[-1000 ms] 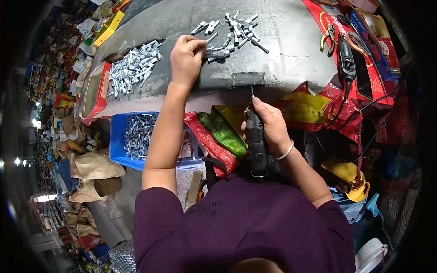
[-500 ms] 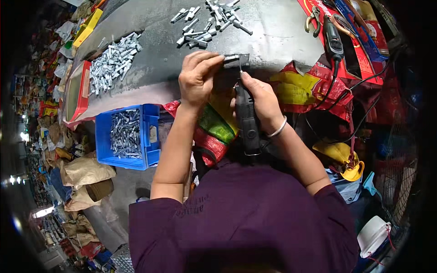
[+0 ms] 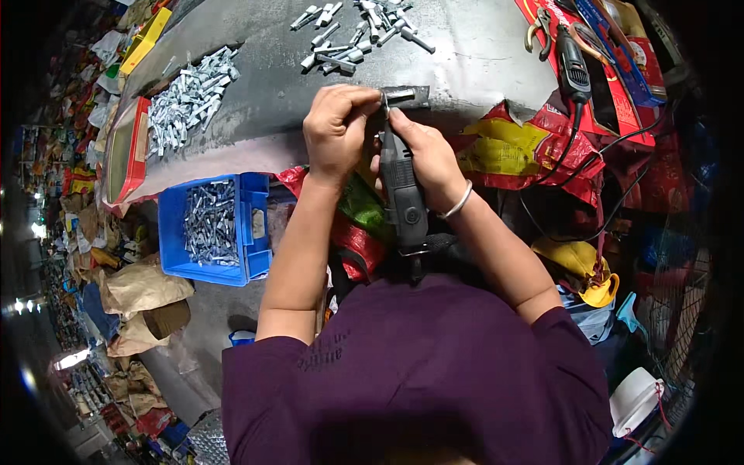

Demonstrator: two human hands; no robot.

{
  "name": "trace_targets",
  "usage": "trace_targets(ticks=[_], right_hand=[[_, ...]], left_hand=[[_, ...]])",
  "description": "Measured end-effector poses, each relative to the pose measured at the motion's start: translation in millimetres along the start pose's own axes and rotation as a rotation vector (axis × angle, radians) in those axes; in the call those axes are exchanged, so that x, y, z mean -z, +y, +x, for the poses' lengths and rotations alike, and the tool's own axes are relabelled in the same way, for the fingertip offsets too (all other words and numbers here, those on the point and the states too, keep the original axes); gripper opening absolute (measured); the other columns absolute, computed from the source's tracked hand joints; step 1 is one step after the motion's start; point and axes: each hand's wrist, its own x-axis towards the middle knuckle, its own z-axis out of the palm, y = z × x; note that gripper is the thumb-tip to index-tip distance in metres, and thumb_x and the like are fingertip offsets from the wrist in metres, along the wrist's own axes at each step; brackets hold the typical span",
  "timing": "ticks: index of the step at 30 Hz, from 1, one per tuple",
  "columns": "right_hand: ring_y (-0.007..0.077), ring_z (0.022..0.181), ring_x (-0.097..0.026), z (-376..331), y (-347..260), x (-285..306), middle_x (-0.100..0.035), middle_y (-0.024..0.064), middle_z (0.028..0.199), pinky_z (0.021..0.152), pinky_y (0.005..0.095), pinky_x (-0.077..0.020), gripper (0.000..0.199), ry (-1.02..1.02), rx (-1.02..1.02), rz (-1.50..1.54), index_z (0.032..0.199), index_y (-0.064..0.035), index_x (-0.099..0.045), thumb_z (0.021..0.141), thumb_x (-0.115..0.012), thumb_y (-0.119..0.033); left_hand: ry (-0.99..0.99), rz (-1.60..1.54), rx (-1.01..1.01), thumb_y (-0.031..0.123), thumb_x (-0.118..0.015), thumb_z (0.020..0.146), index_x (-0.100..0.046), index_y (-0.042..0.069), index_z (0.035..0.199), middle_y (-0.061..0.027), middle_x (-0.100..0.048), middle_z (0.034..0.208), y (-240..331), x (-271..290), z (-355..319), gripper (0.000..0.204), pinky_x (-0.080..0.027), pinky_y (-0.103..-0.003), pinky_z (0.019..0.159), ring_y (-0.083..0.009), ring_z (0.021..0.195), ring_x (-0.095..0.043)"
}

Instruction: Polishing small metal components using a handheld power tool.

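Observation:
My right hand (image 3: 426,159) is wrapped round a black rotary tool (image 3: 401,186), its thumb near the nose. The tool points away from me, and its thin tip meets the fingertips of my left hand (image 3: 337,132). Those left fingers are pinched together; whatever is between them is hidden or too small to name. Just right of the tip, a small silvery metal piece (image 3: 400,94) shows on a dark block (image 3: 419,96) at the bench's near edge. Beyond my hands lie several loose grey metal parts (image 3: 338,60), each a thin shank with a thicker end.
A heap of similar parts (image 3: 190,97) lies on the metal-topped bench (image 3: 263,101) at left. Below it stands a blue bin (image 3: 244,225) of darker parts. A second rotary tool (image 3: 572,70), pliers (image 3: 538,31) and looping cables (image 3: 620,147) occupy the right side.
The tool's nose has shifted left, toward my left fingertips, and its body has swung left. The silvery piece that was by my left fingers now shows right of the tip.

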Motion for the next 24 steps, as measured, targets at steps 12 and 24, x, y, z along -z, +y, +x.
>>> trace_targets(ticks=[12, 24], right_hand=[[0.0198, 0.045, -0.060, -18, -12, 16, -0.067, 0.0115, 0.065, 0.042, 0.0291, -0.0470, 0.044, 0.098, 0.024, -0.045, 0.090, -0.0022, -0.062, 0.104, -0.054, -0.043], [0.0220, 0.049, -0.063, -14, -11, 12, -0.069, 0.0110, 0.071, 0.045, 0.0308, -0.0502, 0.050, -0.029, -0.112, 0.039, 0.097, -0.0031, -0.062, 0.105, -0.048, -0.050]], left_hand=[[0.033, 0.023, 0.049, -0.010, -0.071, 0.075, -0.075, 0.003, 0.089, -0.0069, -0.075, 0.095, 8, 0, 1, 0.020, -0.054, -0.030, 0.078, -0.0197, 0.085, -0.067], [-0.035, 0.020, -0.245, -0.009, -0.072, 0.073, -0.074, 0.003, 0.082, -0.0073, -0.075, 0.104, -5, 3, -3, 0.015, -0.055, -0.034, 0.088, -0.0231, 0.099, -0.068]])
